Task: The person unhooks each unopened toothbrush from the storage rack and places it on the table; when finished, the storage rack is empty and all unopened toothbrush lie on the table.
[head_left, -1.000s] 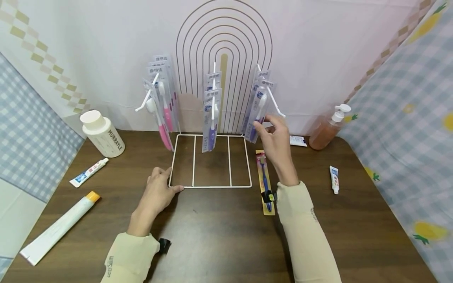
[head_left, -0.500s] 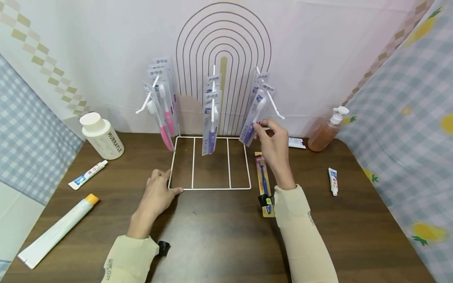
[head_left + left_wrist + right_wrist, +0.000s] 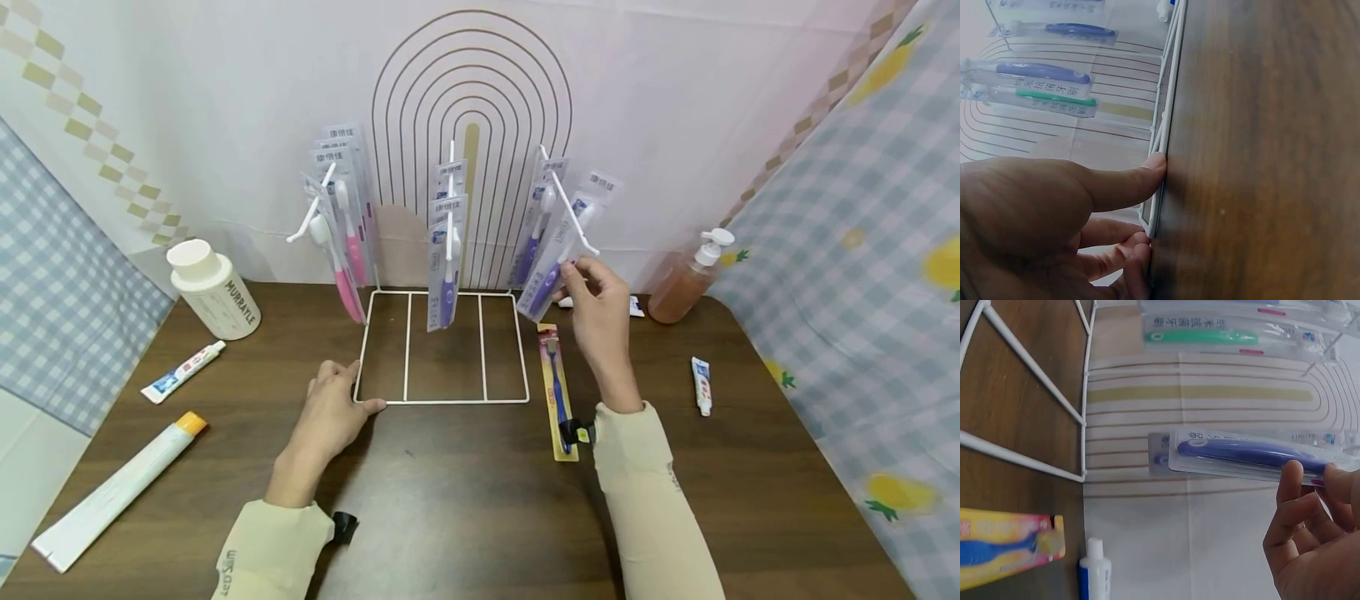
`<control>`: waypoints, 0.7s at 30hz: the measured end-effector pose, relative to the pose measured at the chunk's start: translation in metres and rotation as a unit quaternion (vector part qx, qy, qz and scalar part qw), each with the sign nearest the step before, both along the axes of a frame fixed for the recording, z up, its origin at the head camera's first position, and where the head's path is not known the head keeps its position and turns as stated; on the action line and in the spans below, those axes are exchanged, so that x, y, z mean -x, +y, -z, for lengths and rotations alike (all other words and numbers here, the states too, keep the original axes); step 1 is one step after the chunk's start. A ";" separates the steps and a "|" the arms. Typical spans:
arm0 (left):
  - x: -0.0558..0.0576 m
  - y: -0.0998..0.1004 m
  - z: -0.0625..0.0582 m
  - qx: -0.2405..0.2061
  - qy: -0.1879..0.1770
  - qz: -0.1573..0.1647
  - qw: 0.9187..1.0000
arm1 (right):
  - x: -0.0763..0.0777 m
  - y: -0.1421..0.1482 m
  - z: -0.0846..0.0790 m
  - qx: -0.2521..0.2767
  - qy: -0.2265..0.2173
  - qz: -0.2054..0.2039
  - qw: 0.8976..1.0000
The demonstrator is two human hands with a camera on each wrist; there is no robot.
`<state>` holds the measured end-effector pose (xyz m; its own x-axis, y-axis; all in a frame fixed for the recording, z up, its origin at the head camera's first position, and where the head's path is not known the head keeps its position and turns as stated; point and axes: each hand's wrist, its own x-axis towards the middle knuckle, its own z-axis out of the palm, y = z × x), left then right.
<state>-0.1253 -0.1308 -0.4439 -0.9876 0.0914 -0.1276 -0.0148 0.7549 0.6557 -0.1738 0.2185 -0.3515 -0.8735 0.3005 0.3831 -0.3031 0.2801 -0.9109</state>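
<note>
My right hand (image 3: 602,317) pinches a packaged purple toothbrush (image 3: 551,279) between thumb and forefinger, low on its clear sleeve. The package tilts, its top edge to the right of the rack's right-hand hook (image 3: 573,212). In the right wrist view the purple handle (image 3: 1241,452) lies just past the fingertips. Another packaged purple toothbrush (image 3: 531,242) hangs farther back on that side. My left hand (image 3: 330,404) holds the front left corner of the white wire rack (image 3: 442,402), with the thumb (image 3: 1141,178) on the front bar and the fingers around the side.
Packaged pink toothbrushes (image 3: 347,275) hang at left and more packages (image 3: 447,275) in the middle. A yellow-carded toothbrush (image 3: 556,392) lies under the right forearm. Toothpaste tubes (image 3: 123,487), a white bottle (image 3: 213,287) and a pump bottle (image 3: 681,283) stand or lie around.
My right hand has moved the purple toothbrush package toward the right and forward, its top swinging from the hook line to the hook's right side. The left hand stays on the rack corner.
</note>
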 end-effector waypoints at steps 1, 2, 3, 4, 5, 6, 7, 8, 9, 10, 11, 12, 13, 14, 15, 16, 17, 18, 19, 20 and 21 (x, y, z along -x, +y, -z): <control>-0.001 0.001 -0.003 0.000 -0.005 0.000 1.000 | -0.002 0.003 0.001 0.003 -0.006 0.006 1.000; -0.001 0.001 -0.001 0.000 -0.001 0.000 1.000 | -0.005 0.007 0.002 0.006 -0.011 0.012 1.000; -0.001 0.001 -0.002 0.000 -0.002 0.000 1.000 | -0.008 0.010 0.005 0.008 -0.017 0.020 1.000; -0.001 0.001 -0.001 0.000 0.000 0.001 1.000 | -0.011 0.014 0.007 0.007 -0.024 0.030 0.999; -0.001 0.000 0.000 -0.002 0.003 0.000 1.000 | -0.014 0.018 0.010 0.001 -0.031 0.041 0.999; 0.000 0.000 0.001 -0.005 0.004 -0.002 1.000 | -0.017 0.021 0.014 -0.004 -0.040 0.052 0.998; -0.001 0.000 0.000 -0.006 0.002 -0.001 1.000 | -0.020 0.024 0.017 -0.015 -0.052 0.063 0.997; -0.001 0.000 0.000 -0.006 0.002 0.000 1.000 | -0.022 0.028 0.021 -0.026 -0.064 0.073 0.995; -0.001 0.000 -0.001 -0.006 -0.004 0.000 1.000 | -0.025 0.031 0.026 -0.038 -0.077 0.082 0.993; -0.002 0.001 -0.004 -0.006 -0.010 0.000 1.000 | -0.027 0.034 0.030 -0.051 -0.091 0.090 0.991; -0.002 0.001 -0.004 -0.006 -0.014 0.000 1.000 | -0.030 0.037 0.034 -0.062 -0.107 0.094 0.988; -0.003 0.002 -0.006 -0.004 -0.018 0.002 1.000 | -0.032 0.040 0.038 -0.071 -0.125 0.097 0.985; -0.003 0.002 -0.007 -0.001 -0.022 0.005 1.000 | -0.035 0.042 0.042 -0.080 -0.145 0.098 0.981; -0.003 0.002 -0.007 0.001 -0.022 0.005 1.000 | -0.037 0.045 0.045 -0.086 -0.165 0.098 0.978; -0.003 0.002 -0.007 0.001 -0.024 0.005 1.000 | -0.038 0.048 0.048 -0.094 -0.187 0.096 0.973; -0.003 0.002 -0.007 0.001 -0.023 0.005 1.000 | -0.040 0.050 0.050 -0.100 -0.207 0.093 0.969; -0.003 0.002 -0.007 0.004 -0.020 0.005 1.000 | -0.042 0.052 0.052 -0.106 -0.227 0.089 0.964; -0.003 0.003 -0.006 0.003 -0.019 0.003 1.000 | -0.043 0.053 0.054 -0.112 -0.244 0.085 0.959; -0.003 0.003 -0.007 0.004 -0.016 0.002 1.000 | -0.044 0.054 0.055 -0.117 -0.261 0.081 0.955; -0.003 0.003 -0.006 0.000 -0.011 -0.003 1.000 | -0.045 0.055 0.057 -0.121 -0.276 0.077 0.951; -0.003 0.003 -0.006 -0.001 -0.011 -0.004 1.000 | -0.047 0.056 0.058 -0.124 -0.289 0.071 0.947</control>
<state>-0.1227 -0.1281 -0.4378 -0.9854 0.0828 -0.1489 -0.0357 0.7539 0.6560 -0.1272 0.2745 -0.4091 -0.9159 0.3947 -0.0730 0.2834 0.5069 -0.8141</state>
